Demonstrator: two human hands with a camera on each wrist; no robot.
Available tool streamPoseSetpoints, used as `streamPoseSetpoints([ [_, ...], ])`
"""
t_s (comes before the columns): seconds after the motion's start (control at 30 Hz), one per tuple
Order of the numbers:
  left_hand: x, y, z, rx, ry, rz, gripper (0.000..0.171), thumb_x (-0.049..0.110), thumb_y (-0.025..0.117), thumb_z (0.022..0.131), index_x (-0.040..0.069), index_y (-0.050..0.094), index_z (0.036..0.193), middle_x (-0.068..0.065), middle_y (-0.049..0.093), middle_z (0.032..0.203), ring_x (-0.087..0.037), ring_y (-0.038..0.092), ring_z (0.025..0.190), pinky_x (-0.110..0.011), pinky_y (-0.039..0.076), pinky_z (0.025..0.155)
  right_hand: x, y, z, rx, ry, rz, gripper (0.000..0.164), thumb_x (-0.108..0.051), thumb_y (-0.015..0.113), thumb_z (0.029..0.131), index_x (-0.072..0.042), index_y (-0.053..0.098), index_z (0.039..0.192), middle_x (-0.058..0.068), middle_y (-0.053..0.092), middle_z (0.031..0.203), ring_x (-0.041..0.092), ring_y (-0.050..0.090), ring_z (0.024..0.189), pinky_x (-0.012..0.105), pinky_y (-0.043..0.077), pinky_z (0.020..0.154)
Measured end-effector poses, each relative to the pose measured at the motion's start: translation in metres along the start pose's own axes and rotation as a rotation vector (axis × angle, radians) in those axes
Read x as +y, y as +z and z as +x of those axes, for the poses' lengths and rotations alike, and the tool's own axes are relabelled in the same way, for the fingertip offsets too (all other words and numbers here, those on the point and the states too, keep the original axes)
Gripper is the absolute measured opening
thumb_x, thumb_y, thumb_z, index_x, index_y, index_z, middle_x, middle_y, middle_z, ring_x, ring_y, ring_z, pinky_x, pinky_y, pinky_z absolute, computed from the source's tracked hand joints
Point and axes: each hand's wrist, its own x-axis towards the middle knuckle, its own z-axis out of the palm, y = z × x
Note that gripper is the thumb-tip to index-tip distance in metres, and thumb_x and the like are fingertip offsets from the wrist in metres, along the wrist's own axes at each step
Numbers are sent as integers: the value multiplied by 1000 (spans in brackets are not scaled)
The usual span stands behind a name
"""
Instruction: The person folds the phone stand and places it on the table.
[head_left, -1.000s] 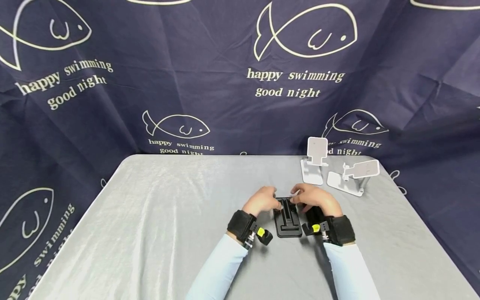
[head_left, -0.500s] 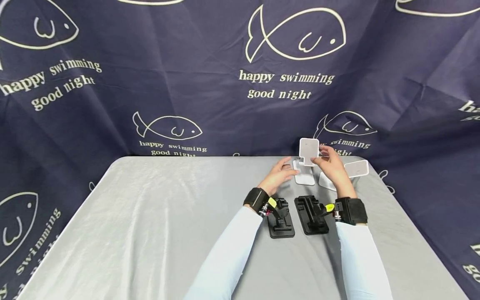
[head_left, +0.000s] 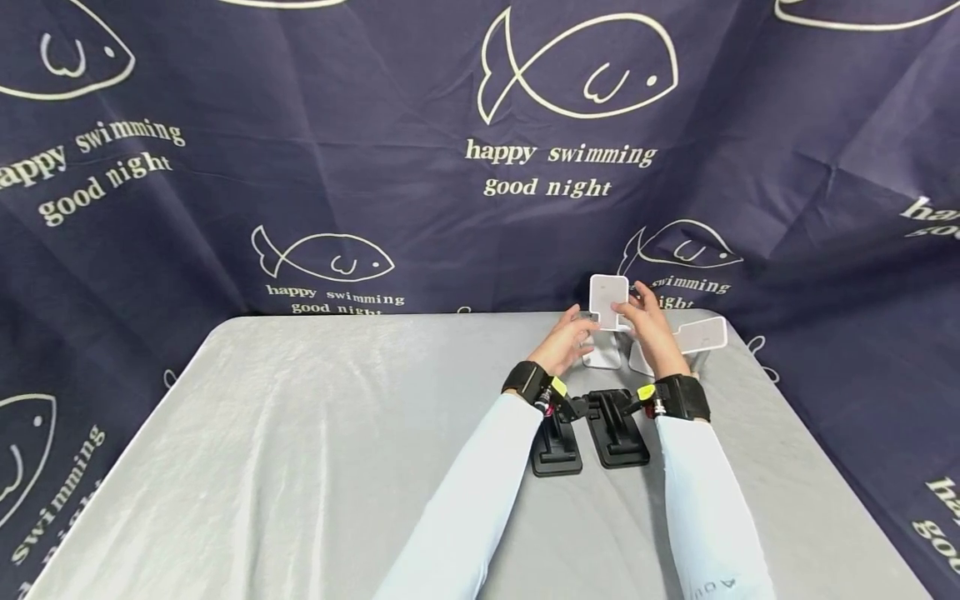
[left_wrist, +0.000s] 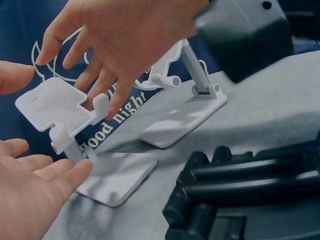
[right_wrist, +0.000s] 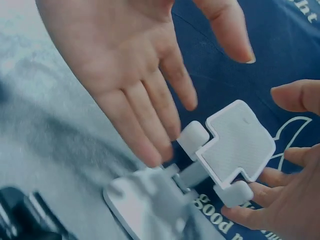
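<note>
Flanking the white stand [head_left: 609, 298] near the far edge of the table [head_left: 285, 433], the left hand [head_left: 562, 343] and right hand [head_left: 652, 329] are spread wide, contact unclear; another white stand [head_left: 703, 336] sits toward the far-right corner, wider room leftward.

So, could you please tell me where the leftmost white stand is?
In the head view, the leftmost white stand is right of centre by the table's far edge, between the left hand and right hand, beside the other white stand.

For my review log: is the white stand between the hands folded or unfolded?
Unfolded: its plate stands raised on a stem above the base.
</note>
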Motion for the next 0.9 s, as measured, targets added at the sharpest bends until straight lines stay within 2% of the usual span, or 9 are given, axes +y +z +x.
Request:
streamPoseSetpoints([
  [0.1,4,2,3,19,-13,-45,79,10,53,86,14,11,153,-14,25,154,-29,22,142,-48,27,114,1,5,6,19,19,44,75,-19,48,92,-16,5,153,16,19,156,33,25,137,50,21,112],
  [0.2,6,3,6,33,-17,-41,78,12,52,86,16,11,153,-14,27,152,-26,20,142,-46,24,114,2,9,10,47,38,58,71,-21,48,92,-19,13,153,13,28,150,27,33,125,42,28,103],
  [0.33,6,7,8,36,-6,-21,81,11,52,85,18,9,154,-13,22,155,-23,21,141,-47,19,115,5,12,12,59,54,71,67,-19,50,91,-22,21,152,2,43,129,12,44,99,30,31,87],
  [0.43,5,9,8,46,1,-10,83,10,54,84,19,10,154,-11,22,155,-22,26,138,-45,19,116,8,13,12,71,29,61,66,-13,51,91,-20,24,151,-6,48,113,7,47,84,26,33,80],
  [0.53,4,11,8,51,14,-29,80,9,53,83,18,15,153,-13,30,150,-22,35,131,-43,23,115,12,12,11,116,-13,16,65,-5,51,90,-15,27,150,-1,50,116,5,48,86,21,36,79],
  [0.67,4,14,7,24,47,-82,66,6,48,86,13,29,148,-15,47,130,-27,46,120,-42,31,112,14,13,10,203,-57,7,64,7,49,86,-8,34,147,10,48,129,6,47,99,16,38,81],
  [0.77,8,16,4,5,83,-102,59,3,46,87,10,37,145,-14,50,122,-29,50,117,-43,37,109,10,15,5,255,-91,58,62,12,49,84,-6,41,143,6,53,118,7,48,97,15,41,77],
  [0.9,19,16,-4,14,141,-61,54,1,47,88,12,44,141,-15,53,126,-26,53,112,-48,41,105,-7,19,-4,290,-150,130,60,16,51,79,-1,47,136,-2,53,93,6,50,83,15,46,65],
])
